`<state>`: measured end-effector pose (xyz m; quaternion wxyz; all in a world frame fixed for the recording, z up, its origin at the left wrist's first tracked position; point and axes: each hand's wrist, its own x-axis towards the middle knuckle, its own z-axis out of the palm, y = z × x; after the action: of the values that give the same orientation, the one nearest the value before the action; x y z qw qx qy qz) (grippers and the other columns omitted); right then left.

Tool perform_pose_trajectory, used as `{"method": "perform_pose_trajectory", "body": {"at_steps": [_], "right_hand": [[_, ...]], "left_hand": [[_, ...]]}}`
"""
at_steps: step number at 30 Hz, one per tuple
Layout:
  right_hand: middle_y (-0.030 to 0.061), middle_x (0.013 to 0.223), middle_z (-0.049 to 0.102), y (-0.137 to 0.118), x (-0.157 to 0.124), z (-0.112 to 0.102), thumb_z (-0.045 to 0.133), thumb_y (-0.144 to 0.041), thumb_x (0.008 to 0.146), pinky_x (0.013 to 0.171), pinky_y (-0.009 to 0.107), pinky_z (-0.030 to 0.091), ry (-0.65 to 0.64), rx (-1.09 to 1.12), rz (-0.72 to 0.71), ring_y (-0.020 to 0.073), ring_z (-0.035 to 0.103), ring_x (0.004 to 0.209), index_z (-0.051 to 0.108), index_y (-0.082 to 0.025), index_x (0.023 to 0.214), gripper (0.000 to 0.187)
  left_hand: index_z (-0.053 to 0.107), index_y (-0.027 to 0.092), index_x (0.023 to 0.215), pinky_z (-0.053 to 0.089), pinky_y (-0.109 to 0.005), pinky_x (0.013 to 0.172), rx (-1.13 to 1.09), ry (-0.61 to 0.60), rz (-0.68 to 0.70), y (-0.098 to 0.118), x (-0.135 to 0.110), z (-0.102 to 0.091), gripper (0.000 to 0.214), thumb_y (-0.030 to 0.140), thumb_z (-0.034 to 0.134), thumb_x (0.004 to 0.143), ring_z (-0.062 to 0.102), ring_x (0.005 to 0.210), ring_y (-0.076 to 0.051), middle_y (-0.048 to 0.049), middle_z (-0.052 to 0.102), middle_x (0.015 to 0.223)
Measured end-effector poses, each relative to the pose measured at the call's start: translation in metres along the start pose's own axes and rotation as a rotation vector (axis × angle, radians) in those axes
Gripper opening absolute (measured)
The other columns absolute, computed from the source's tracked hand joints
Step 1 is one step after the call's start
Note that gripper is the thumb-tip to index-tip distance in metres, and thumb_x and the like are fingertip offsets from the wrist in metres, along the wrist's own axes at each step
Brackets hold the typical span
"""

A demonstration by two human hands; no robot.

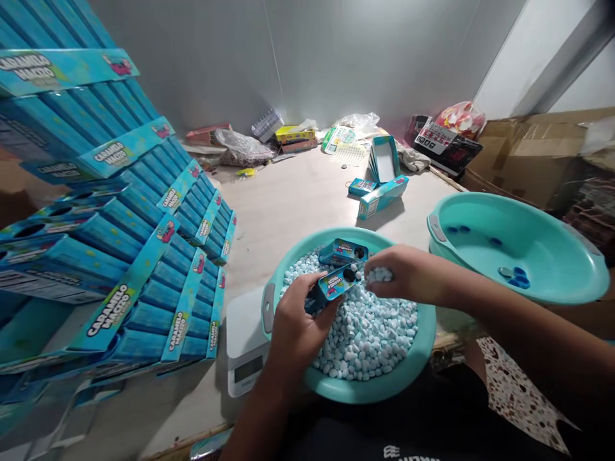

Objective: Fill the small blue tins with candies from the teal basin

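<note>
My left hand [300, 320] is wrapped round a small blue candy box [331, 288], tilted so that its round dark opening faces right. Cupped in my right hand [408, 272] is a cluster of pale candies [379, 274], close beside that opening. One candy shows between the hand and the boxes. A second blue candy box [340, 250] lies on the heap just behind the held one. Below both hands, loose white and light-blue candies [365, 339] fill a turquoise basin [355, 390].
Tall stacks of blue display boxes [115, 314] rise at left. A white scale [245, 346] sits beside the basin. At right, another turquoise basin [519, 218] holds several dark-blue caps [519, 279]. Behind are opened blue cartons [383, 197], plastic bags [245, 148] and cardboard boxes [523, 153].
</note>
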<state>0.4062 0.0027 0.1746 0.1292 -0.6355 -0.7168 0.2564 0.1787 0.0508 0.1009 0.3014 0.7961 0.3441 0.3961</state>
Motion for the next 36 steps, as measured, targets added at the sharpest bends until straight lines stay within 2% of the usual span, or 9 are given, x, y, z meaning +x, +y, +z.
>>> {"method": "perform_pose_trajectory", "body": {"at_steps": [2,5,8,11,16,28,36], "right_hand": [[-0.0021,0.066,0.059,-0.006,0.004,-0.004,0.067,-0.036,0.081,0.055,0.027,0.034,0.157,0.157,0.009,0.0095,0.045,0.058,0.071,-0.018,0.084,0.018],[-0.0027,0.065,0.055,-0.014,0.018,0.009,0.068,-0.043,0.082,0.053,0.026,0.032,0.376,0.544,-0.01,0.0086,0.042,0.057,0.068,-0.018,0.084,0.026],[-0.0057,0.058,0.044,-0.022,0.036,0.028,0.066,-0.045,0.085,0.048,0.026,0.025,0.499,0.996,-0.051,0.0076,0.034,0.051,0.059,-0.019,0.08,0.027],[-0.0056,0.061,0.041,-0.031,0.05,0.038,0.064,-0.039,0.085,0.047,0.025,0.024,0.584,1.211,-0.13,0.0072,0.033,0.051,0.052,-0.02,0.074,0.025],[-0.0048,0.064,0.043,-0.035,0.053,0.041,0.062,-0.036,0.086,0.047,0.025,0.026,0.673,1.273,-0.175,0.0075,0.036,0.051,0.053,-0.021,0.077,0.02],[-0.0034,0.063,0.045,-0.03,0.053,0.046,0.059,-0.037,0.084,0.049,0.026,0.03,0.67,1.285,-0.072,0.0099,0.04,0.054,0.05,-0.022,0.078,0.019],[-0.0025,0.068,0.046,-0.029,0.049,0.047,0.053,-0.034,0.083,0.058,0.029,0.039,0.656,1.27,-0.098,0.0127,0.048,0.061,0.046,-0.023,0.081,0.013]], "left_hand": [[0.061,0.024,0.118,0.055,-0.04,0.09,-0.006,0.002,-0.005,0.0,0.0,0.0,0.037,0.031,0.072,0.083,0.066,0.102,-0.022,-0.0059,0.069,0.112],[0.06,0.025,0.118,0.055,-0.039,0.089,-0.019,-0.005,-0.007,0.0,0.001,0.0,0.037,0.031,0.072,0.083,0.066,0.101,-0.021,-0.0052,0.069,0.112],[0.06,0.026,0.118,0.055,-0.037,0.089,-0.013,-0.016,0.019,0.0,0.0,0.0,0.036,0.029,0.071,0.084,0.066,0.101,-0.02,-0.004,0.068,0.112],[0.06,0.026,0.118,0.055,-0.036,0.09,-0.005,-0.022,0.053,0.001,-0.002,-0.001,0.036,0.027,0.071,0.084,0.065,0.103,-0.02,-0.0042,0.068,0.113],[0.061,0.024,0.117,0.056,-0.037,0.088,-0.036,-0.012,0.014,0.001,-0.002,-0.001,0.036,0.029,0.072,0.083,0.067,0.101,-0.021,-0.0056,0.069,0.112],[0.06,0.027,0.119,0.057,-0.034,0.088,-0.043,-0.027,0.029,0.001,0.0,-0.001,0.037,0.029,0.072,0.084,0.066,0.102,-0.019,-0.0039,0.069,0.112],[0.06,0.027,0.119,0.056,-0.034,0.09,-0.024,-0.027,0.022,0.002,0.0,0.0,0.037,0.03,0.072,0.084,0.066,0.104,-0.019,-0.0032,0.069,0.112]]}}
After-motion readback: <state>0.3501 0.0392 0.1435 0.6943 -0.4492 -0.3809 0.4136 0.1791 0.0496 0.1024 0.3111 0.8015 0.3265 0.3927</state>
